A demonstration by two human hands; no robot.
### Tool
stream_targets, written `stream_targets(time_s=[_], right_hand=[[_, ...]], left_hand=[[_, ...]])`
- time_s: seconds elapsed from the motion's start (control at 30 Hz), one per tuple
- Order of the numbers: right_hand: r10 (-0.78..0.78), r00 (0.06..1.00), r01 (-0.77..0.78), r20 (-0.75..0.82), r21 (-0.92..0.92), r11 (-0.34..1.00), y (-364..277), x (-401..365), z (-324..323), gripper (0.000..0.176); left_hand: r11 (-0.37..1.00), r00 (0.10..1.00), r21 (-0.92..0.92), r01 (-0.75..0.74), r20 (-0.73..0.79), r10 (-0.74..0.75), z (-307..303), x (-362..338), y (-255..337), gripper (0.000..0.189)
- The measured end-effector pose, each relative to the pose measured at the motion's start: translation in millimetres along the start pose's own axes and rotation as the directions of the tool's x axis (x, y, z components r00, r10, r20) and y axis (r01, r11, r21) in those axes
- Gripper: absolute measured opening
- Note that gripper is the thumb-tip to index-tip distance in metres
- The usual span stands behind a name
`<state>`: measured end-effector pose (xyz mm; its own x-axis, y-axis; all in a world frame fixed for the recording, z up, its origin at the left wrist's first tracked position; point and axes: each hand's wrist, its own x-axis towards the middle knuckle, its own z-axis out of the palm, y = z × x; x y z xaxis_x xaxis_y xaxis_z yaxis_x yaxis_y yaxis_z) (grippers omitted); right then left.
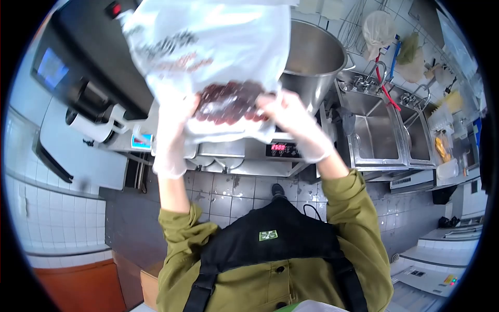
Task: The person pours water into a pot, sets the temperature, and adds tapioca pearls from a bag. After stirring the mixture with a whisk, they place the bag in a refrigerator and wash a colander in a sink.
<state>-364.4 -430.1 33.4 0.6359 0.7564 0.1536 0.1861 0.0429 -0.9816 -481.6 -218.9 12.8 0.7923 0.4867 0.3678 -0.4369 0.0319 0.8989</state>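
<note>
A white, printed plastic bag (218, 44) is held up in front of the person's chest, above the near edge of the counter, with dark red, rounded pieces (227, 104) showing through the film in its nearer part. The left hand (175, 117), in a thin translucent glove, pinches one side of the bag, its thumb to the front and its other fingers largely hidden. The right hand (289, 115), gloved too, pinches the opposite side, fingertips close by the pieces. Gripping both sides beside the heavy part probably spreads the load and keeps the film taut; the gloves presumably keep skin off the food packaging.

Just beyond the right hand stands a tall steel stockpot (306, 93), mouth upward, partly covered by the bag. Below the bag, a control panel (283, 150) with glowing red digits faces the person, likely so it can be read from here. Farther right is a double-basin sink (379, 165); to the left, a small scale display (141, 141) also faces the person.
</note>
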Motion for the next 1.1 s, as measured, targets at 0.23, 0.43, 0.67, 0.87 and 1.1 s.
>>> stream_targets(time_s=[0.23, 0.43, 0.67, 0.87, 1.1], right_hand=[[-0.021, 0.986, 0.0, 0.165, 0.126, 0.992, 21.1, 11.7, -5.0, 0.027], [0.091, 0.869, -0.204, 0.487, 0.184, 0.962, 40.0, 42.1, -12.5, 0.065], [0.048, 0.904, -0.269, 0.425, 0.477, 0.837, 45.6, 68.2, -26.0, 0.059], [0.169, 0.893, -0.448, 0.417, 0.792, 0.414, 42.5, 62.4, -14.8, 0.043], [0.148, 0.946, -0.278, 0.288, 0.957, -0.085, 24.6, 80.2, 1.9, 0.018]], left_hand=[[0.999, 0.963, 0.029, 0.039, -0.267, -0.03, 17.2, -20.4, -15.8, 0.072], [0.978, 0.838, 0.085, 0.191, -0.533, -0.117, -2.5, -45.5, -45.7, 0.073], [0.924, 0.817, 0.225, 0.308, -0.56, -0.137, 35.5, 20.4, -9.9, 0.062], [0.54, 0.848, 0.657, 0.527, -0.357, -0.393, 63.3, 107.9, 75.0, 0.046], [0.337, 0.559, 0.857, 0.39, 0.071, -0.826, 124.2, 217.6, 97.7, 0.034]])
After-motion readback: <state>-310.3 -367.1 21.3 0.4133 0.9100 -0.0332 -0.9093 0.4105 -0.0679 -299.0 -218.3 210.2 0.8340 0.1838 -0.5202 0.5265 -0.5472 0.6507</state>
